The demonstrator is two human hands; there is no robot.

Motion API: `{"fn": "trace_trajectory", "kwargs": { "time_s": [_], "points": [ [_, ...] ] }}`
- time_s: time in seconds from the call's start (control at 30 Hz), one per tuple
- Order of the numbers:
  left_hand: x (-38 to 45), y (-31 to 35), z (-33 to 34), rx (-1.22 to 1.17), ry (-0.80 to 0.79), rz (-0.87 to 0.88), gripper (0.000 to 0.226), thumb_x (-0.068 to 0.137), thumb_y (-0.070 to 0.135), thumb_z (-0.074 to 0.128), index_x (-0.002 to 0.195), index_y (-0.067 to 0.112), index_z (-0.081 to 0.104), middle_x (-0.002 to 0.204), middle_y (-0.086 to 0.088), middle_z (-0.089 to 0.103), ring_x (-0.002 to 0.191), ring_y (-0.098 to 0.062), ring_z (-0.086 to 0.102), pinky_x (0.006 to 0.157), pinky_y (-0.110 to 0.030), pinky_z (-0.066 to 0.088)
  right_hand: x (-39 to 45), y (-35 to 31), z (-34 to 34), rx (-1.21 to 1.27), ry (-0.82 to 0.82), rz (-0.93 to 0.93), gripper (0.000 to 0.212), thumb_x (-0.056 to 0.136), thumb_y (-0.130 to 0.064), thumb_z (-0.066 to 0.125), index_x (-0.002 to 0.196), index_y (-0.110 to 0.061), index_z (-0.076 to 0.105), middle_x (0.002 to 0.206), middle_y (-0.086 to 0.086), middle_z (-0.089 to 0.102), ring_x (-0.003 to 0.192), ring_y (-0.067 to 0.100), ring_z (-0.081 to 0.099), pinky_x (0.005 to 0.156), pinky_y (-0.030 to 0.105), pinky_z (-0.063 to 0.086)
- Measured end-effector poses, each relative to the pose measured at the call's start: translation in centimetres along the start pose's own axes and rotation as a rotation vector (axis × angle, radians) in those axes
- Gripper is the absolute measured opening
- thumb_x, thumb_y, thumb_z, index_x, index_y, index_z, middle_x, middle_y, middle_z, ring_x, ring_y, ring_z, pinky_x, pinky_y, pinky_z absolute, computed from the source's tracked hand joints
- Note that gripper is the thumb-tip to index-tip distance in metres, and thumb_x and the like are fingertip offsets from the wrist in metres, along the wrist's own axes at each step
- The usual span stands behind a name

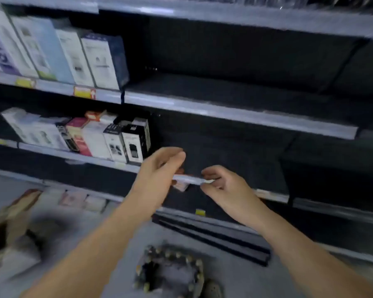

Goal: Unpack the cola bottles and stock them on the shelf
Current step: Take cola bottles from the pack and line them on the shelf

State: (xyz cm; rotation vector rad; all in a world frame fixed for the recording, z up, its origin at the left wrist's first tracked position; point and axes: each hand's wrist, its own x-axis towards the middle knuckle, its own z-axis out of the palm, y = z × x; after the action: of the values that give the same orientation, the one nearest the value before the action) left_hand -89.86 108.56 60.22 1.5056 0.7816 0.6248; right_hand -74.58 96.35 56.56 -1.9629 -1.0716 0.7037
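Observation:
A shrink-wrapped pack of cola bottles [170, 269] stands on the floor at the bottom centre, its pale caps blurred. Both of my hands are up at the front edge of a dark shelf [224, 160] with nothing on its right part. A white price strip [191, 179] runs along that edge. My left hand [159, 171] pinches the strip's left end between thumb and fingers. My right hand [222, 186] pinches its right end with curled fingers. A small pinkish label [181, 186] hangs just under the strip. Neither hand touches a bottle.
Boxed goods [108, 143] fill the left part of the same shelf, and taller white boxes [73, 57] stand on the shelf above. An open cardboard box [15, 222] sits on the floor at left. Long black rails [213, 239] lie on the floor under the lowest shelf.

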Motion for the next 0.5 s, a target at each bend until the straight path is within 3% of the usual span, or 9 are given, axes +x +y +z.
{"fn": "trace_trajectory", "kwargs": {
  "time_s": [0.07,0.2,0.37,0.5],
  "points": [
    [-0.4,-4.5,-1.4,0.005,0.037,-0.058,0.012,0.099,0.036,0.062,0.106,0.036,0.072,0.105,0.015,0.075,0.094,-0.009,0.075,0.091,-0.041,0.059,0.5,3.9,4.4,-0.042,-0.072,0.06,0.033,0.099,-0.034,0.067,0.131,-0.032,0.059,0.118,-0.018,0.063,0.097,-0.005,0.065,0.077,0.01,0.053],
    [-0.4,-14.4,-3.4,0.017,0.088,-0.147,0.01,0.098,0.033,0.062,0.101,0.036,0.072,0.104,0.008,0.075,0.096,-0.01,0.073,0.09,-0.037,0.056,1.7,14.2,13.7,-0.181,-0.221,0.168,0.037,0.099,-0.035,0.066,0.135,-0.026,0.059,0.119,-0.012,0.064,0.106,0.009,0.066,0.092,0.033,0.055],
    [0.7,-26.9,-4.8,0.059,0.123,-0.218,0.009,0.096,0.034,0.064,0.102,0.035,0.07,0.108,0.007,0.073,0.103,-0.011,0.071,0.101,-0.04,0.054,2.6,29.4,26.3,-0.347,-0.438,0.256,0.041,0.096,-0.047,0.058,0.134,-0.031,0.058,0.127,-0.012,0.065,0.114,0.01,0.064,0.094,0.033,0.054],
    [1.6,-36.2,-6.2,0.086,0.146,-0.269,0.008,0.097,0.033,0.063,0.1,0.035,0.069,0.107,0.01,0.074,0.095,-0.005,0.073,0.099,-0.038,0.055,3.6,39.4,37.1,-0.428,-0.606,0.288,0.037,0.101,-0.038,0.052,0.136,-0.026,0.055,0.124,-0.004,0.066,0.114,0.018,0.064,0.099,0.04,0.052]
  ]
}}
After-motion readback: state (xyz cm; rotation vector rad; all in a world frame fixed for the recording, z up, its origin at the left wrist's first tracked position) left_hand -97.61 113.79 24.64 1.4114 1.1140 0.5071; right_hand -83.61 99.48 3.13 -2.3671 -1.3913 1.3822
